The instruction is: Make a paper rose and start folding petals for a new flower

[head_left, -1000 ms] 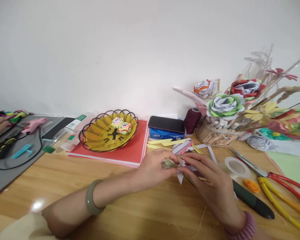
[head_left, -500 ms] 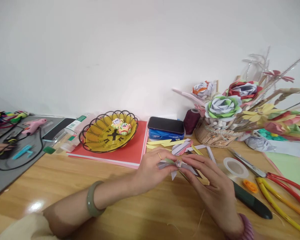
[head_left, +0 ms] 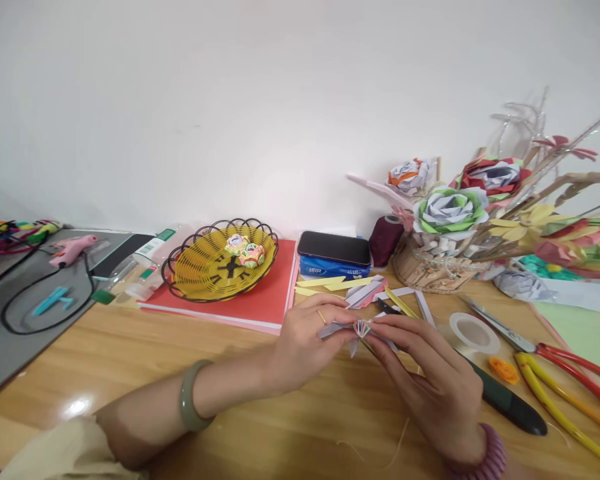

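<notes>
We pinch the pleated paper fan [head_left: 361, 328] between left hand [head_left: 305, 337] and right hand [head_left: 430, 380], both grips closed on it above the desk [head_left: 130, 353]. We judge the folding step underway; next calls for steady fingertip pressure on the pleats.

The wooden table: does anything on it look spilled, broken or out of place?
Nothing looks spilled or broken. Loose paper strips lie scattered behind both hands, which pinch a small folded paper piece. A phone sits atop a blue tissue pack.
</notes>
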The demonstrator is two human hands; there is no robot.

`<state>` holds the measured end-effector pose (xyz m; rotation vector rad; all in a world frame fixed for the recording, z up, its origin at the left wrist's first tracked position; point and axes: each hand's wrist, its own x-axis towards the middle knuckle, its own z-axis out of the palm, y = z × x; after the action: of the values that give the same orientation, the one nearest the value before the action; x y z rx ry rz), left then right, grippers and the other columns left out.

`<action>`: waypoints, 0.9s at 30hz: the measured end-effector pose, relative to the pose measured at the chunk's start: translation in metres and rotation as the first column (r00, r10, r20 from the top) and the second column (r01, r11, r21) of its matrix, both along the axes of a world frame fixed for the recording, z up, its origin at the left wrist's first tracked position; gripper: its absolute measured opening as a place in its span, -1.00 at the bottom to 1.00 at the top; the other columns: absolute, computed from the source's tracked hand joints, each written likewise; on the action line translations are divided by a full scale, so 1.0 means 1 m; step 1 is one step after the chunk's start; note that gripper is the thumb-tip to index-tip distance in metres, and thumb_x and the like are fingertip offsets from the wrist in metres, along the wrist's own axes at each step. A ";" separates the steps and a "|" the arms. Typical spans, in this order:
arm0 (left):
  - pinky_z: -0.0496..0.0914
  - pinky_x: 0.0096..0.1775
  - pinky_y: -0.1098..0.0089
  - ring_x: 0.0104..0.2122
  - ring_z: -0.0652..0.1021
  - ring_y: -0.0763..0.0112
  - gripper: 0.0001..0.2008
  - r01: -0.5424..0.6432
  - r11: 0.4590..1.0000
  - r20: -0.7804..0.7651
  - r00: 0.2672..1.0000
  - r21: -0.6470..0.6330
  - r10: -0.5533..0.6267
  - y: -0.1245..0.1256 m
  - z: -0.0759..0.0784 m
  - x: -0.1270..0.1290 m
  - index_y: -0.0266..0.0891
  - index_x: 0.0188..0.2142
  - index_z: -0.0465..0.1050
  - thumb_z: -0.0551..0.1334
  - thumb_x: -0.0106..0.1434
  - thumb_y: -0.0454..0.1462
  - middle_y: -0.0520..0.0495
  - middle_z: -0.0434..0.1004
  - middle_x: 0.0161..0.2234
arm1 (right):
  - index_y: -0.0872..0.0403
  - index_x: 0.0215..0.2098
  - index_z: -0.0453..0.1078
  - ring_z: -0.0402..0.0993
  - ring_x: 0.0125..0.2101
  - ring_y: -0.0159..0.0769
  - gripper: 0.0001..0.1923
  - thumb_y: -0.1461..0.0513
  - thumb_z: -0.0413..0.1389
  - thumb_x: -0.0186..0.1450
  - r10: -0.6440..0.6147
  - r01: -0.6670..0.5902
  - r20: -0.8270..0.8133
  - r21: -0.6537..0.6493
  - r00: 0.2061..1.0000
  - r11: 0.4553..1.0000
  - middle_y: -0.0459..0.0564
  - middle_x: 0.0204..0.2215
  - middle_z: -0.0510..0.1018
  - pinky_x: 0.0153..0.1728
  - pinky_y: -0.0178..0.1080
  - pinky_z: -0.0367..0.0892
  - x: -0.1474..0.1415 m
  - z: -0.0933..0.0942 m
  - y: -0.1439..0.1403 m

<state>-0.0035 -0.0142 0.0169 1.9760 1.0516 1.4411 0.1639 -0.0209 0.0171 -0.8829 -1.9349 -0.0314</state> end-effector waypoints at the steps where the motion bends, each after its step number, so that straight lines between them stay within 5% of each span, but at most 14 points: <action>1: 0.40 -0.14 0.32 -0.22 0.52 0.33 -0.91 -0.002 1.000 -0.004 1.000 0.003 0.002 0.000 0.000 0.000 -0.22 -0.34 0.50 0.23 0.13 -0.31 -0.13 0.56 -0.33 | 0.00 -0.27 0.40 0.48 -0.35 -0.29 -0.79 0.37 0.14 0.15 0.003 -0.003 -0.007 -0.009 1.000 1.000 -0.03 -0.34 0.53 -0.29 -0.25 0.40 0.000 0.001 0.001; 15: 0.42 -0.28 0.36 -0.36 0.50 0.40 -0.96 -0.037 0.954 -0.033 0.998 0.299 0.049 0.000 0.006 -0.002 -0.26 -0.40 0.45 0.25 0.13 -0.31 -0.08 0.53 -0.43 | -0.02 -0.33 0.32 0.44 -0.34 -0.30 -0.85 0.37 0.07 0.19 0.257 -0.276 -0.118 -0.195 0.959 0.941 -0.06 -0.37 0.48 -0.33 -0.27 0.36 0.008 0.000 0.015; 22: 0.42 -0.28 0.39 -0.35 0.49 0.41 -0.94 -0.022 0.955 -0.025 0.999 0.295 0.030 0.002 0.000 -0.002 -0.25 -0.40 0.45 0.25 0.12 -0.30 -0.08 0.49 -0.42 | -0.04 -0.27 0.31 0.42 -0.28 -0.31 -0.77 0.41 0.05 0.19 0.322 -0.343 -0.124 -0.223 0.938 0.913 -0.06 -0.33 0.47 -0.26 -0.27 0.33 0.010 -0.003 0.017; 27: 0.41 -0.28 0.39 -0.35 0.48 0.40 -0.90 -0.011 0.989 0.013 1.000 0.149 0.010 0.003 0.000 -0.001 -0.25 -0.43 0.45 0.28 0.08 -0.25 -0.08 0.47 -0.40 | -0.04 -0.31 0.33 0.41 -0.30 -0.30 -0.84 0.35 0.09 0.19 0.274 -0.332 -0.211 -0.328 0.938 0.885 -0.09 -0.36 0.47 -0.28 -0.28 0.32 0.011 -0.007 0.017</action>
<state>-0.0044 -0.0114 0.0167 2.0648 0.9752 1.5768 0.1744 -0.0035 0.0098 -0.7749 -1.9359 0.5815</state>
